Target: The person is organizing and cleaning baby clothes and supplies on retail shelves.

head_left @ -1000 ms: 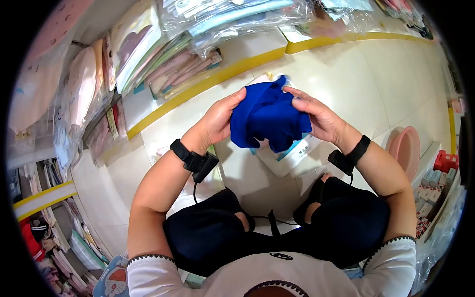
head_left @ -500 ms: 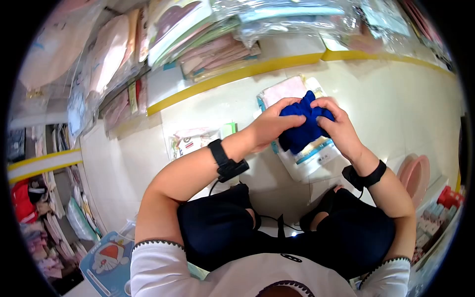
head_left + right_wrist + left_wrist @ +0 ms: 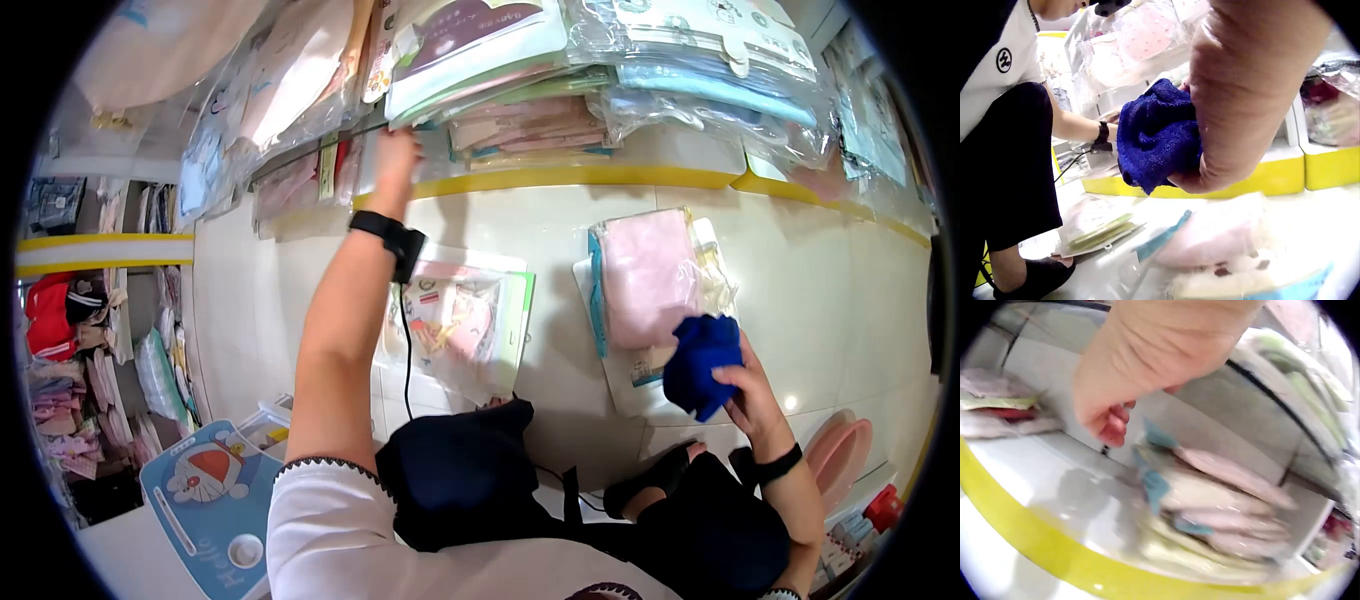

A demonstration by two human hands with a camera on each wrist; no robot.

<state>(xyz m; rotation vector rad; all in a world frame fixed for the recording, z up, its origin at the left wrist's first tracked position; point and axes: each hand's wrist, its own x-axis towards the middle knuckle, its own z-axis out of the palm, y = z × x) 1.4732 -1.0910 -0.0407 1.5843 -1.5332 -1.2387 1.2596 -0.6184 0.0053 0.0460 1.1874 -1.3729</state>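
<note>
My right hand (image 3: 757,400) grips a bunched-up dark blue towel (image 3: 704,365), thumb across its near side. In the right wrist view the towel (image 3: 1157,137) shows a fuzzy terry surface and folded edges. The right hand is over the near right corner of a bagged pink cloth (image 3: 650,275) on the floor. My left hand (image 3: 397,165) reaches to the low shelf, beside a stack of packaged cloths (image 3: 530,130). In the left wrist view this hand (image 3: 1147,356) has loosely bent fingers (image 3: 1113,428) above the shelf board, left of the stack (image 3: 1222,506), holding nothing visible.
Another clear package (image 3: 460,320) lies on the tiled floor between the arms. Shelves with yellow edging (image 3: 560,178) run along the far side. A pink basin (image 3: 838,450) stands at the right, a blue cartoon board (image 3: 215,490) at the lower left.
Both hands were on the blue towel; the left has let go and moved left and away to the shelf. The right has brought the crumpled towel nearer and to the right.
</note>
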